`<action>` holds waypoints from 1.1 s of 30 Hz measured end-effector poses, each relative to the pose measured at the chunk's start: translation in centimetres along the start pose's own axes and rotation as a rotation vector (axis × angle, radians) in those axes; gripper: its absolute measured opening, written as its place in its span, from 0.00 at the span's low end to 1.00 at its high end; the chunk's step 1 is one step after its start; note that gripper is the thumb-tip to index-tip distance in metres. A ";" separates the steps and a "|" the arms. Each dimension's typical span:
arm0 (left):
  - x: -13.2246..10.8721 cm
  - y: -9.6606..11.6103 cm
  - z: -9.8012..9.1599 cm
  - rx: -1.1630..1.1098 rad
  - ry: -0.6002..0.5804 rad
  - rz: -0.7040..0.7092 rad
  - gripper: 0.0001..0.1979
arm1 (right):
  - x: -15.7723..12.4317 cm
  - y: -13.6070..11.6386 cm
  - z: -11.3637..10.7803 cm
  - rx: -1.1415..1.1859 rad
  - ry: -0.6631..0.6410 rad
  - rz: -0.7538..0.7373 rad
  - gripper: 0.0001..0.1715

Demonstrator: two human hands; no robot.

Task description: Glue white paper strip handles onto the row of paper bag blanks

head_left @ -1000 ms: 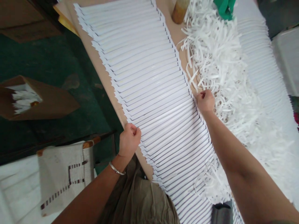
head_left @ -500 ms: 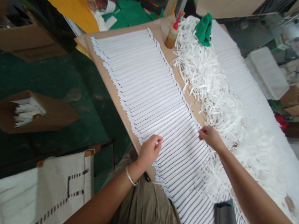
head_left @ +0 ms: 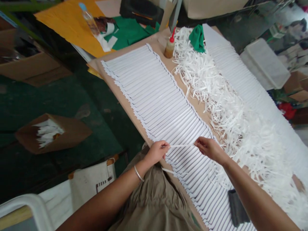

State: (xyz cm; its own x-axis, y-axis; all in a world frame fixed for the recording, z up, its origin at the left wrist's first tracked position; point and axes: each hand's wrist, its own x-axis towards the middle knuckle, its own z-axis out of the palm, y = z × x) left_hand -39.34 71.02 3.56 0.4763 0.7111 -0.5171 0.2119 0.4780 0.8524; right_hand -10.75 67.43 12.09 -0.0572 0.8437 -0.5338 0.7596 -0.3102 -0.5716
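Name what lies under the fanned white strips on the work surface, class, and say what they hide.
A tan board lies beneath the fanned white strips. It shows only along their edges; the stack covers the rest of its surface, so anything lying there cannot be seen.

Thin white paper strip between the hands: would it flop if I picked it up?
Probably floppy and light. The thin white paper strip between the left hand and right hand looks ribbon-narrow. The heap of shredded white strips beside it curls and droops, so it likely bends easily.

Glossy white paper strips [head_left: 156,96], matt tan board [head_left: 124,109], rough paper shreds [head_left: 211,86], green cloth [head_left: 197,38]
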 end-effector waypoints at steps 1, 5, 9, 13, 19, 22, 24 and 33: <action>-0.2 -0.2 -1.5 0.026 0.025 -0.012 0.12 | 0.7 -0.3 0.2 0.022 -0.027 0.009 0.17; -0.6 -1.3 -6.1 0.106 0.110 -0.050 0.13 | 3.5 -0.8 1.1 0.089 -0.132 -0.038 0.13; -0.5 -2.8 -7.9 0.110 0.175 -0.074 0.14 | 5.9 0.0 1.6 0.126 -0.124 0.045 0.15; 0.4 -3.8 -7.6 0.076 0.250 -0.079 0.14 | 8.2 1.4 0.9 0.133 -0.047 0.106 0.20; 2.2 -4.1 -6.6 0.132 0.314 -0.115 0.11 | 12.3 4.3 -2.7 0.135 0.040 0.077 0.21; 2.7 -4.3 -6.0 0.141 0.371 -0.133 0.10 | 14.3 5.4 -4.4 0.094 0.106 0.123 0.22; 3.0 -4.4 -5.6 0.131 0.384 -0.127 0.10 | 15.4 5.8 -5.1 0.095 0.121 0.132 0.21; 4.4 -4.4 -4.6 0.222 0.523 -0.136 0.11 | 18.8 5.1 -7.2 0.078 0.187 0.176 0.09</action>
State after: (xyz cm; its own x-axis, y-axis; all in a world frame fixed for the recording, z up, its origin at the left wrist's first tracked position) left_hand -42.12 74.42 -2.76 -0.0406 0.8377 -0.5447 0.4422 0.5039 0.7420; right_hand -3.28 84.85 3.57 0.1976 0.8375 -0.5095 0.6948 -0.4863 -0.5298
